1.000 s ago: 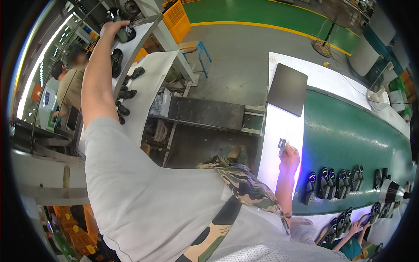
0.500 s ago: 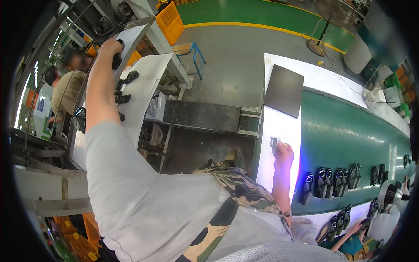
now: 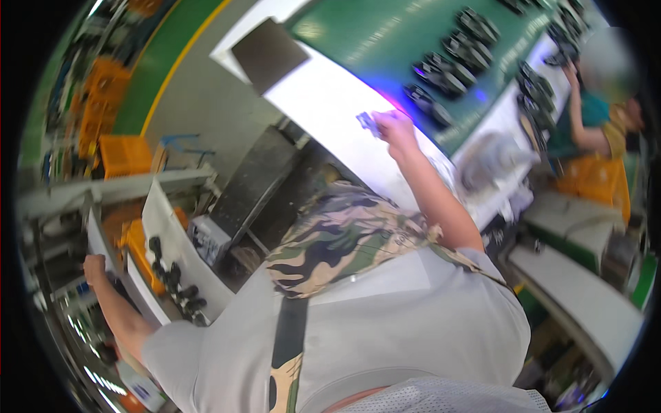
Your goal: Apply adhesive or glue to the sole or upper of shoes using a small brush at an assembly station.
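My right hand point(image 3: 396, 132) is closed, pinching a small greyish, see-through piece point(image 3: 368, 124) whose kind is too blurred to name. It hovers over the white strip of the worktable point(image 3: 330, 103), beside the green conveyor belt point(image 3: 358, 41). Far out to the left, my left hand point(image 3: 94, 266) reaches to a narrow white rack shelf point(image 3: 103, 241). Its fingers look curled; whatever is in them is hidden by blur and distance. Dark sandals point(image 3: 428, 104) stand in pairs on the belt, right of my right hand.
A dark flat board point(image 3: 269, 55) lies on the white table. Several black shoes point(image 3: 182, 289) rest on a white slanted shelf point(image 3: 160, 213) at left. Orange crates point(image 3: 125, 155) stand behind it. A co-worker point(image 3: 592, 117) handles sandals at the right. A clear plastic bag point(image 3: 492, 162) lies nearby.
My view has turned to the right, so the belt and co-worker show more fully. My left hand has left the dark shoe it held on the rack. The right hand still pinches the small piece.
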The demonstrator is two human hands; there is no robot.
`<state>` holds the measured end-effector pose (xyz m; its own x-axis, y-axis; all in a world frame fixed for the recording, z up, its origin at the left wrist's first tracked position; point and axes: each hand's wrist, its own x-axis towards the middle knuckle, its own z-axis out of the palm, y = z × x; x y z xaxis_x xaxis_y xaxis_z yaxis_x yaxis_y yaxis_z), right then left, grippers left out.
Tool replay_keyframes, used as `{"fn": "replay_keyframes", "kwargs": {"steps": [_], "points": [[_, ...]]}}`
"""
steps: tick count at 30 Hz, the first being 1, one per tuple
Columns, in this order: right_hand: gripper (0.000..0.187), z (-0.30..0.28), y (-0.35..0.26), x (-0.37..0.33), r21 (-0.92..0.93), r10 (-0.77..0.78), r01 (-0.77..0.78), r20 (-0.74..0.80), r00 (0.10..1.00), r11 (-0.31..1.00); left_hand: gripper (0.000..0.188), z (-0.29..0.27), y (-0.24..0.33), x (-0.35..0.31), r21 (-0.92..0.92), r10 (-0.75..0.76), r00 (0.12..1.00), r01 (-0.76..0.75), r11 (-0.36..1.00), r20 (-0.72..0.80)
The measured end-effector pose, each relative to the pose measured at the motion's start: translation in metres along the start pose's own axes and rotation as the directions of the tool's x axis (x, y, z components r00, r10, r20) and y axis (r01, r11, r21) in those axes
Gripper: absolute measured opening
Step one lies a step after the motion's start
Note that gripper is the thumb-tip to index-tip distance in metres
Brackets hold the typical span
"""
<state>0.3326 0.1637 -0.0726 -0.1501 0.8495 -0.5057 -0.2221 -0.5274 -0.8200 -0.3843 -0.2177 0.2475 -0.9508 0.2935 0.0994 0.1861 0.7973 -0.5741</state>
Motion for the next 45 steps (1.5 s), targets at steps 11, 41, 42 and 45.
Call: {"fn": "replay_keyframes", "kwargs": {"steps": [11, 41, 42, 45], "points": [[0.019, -0.127, 0.007, -0.083, 0.326, -0.034, 0.118, -0.253, 0.967, 0.938, 0.054, -0.113, 0.571, -0.299, -0.922, 0.973, 0.226, -0.384, 0.040, -0.052], [0.017, -0.165, -0.020, -0.133, 0.106, -0.217, 0.486, -0.798, 0.562, 0.868, 0.060, -0.207, 0.729, -0.489, -0.651, 0.669, -0.578, 0.737, 0.183, -0.467], [0.017, -0.163, -0.035, -0.122, 0.117, -0.234, 0.483, -0.762, 0.604, 0.868, 0.060, -0.216, 0.715, -0.482, -0.718, 0.675, -0.545, 0.696, 0.033, -0.497], [0.020, -0.139, -0.087, -0.097, -0.003, -0.401, 0.534, -0.664, 0.631, 0.845, 0.057, -0.239, 0.663, -0.473, -0.749, 0.611, -0.433, 0.405, -0.525, -0.663]]}}
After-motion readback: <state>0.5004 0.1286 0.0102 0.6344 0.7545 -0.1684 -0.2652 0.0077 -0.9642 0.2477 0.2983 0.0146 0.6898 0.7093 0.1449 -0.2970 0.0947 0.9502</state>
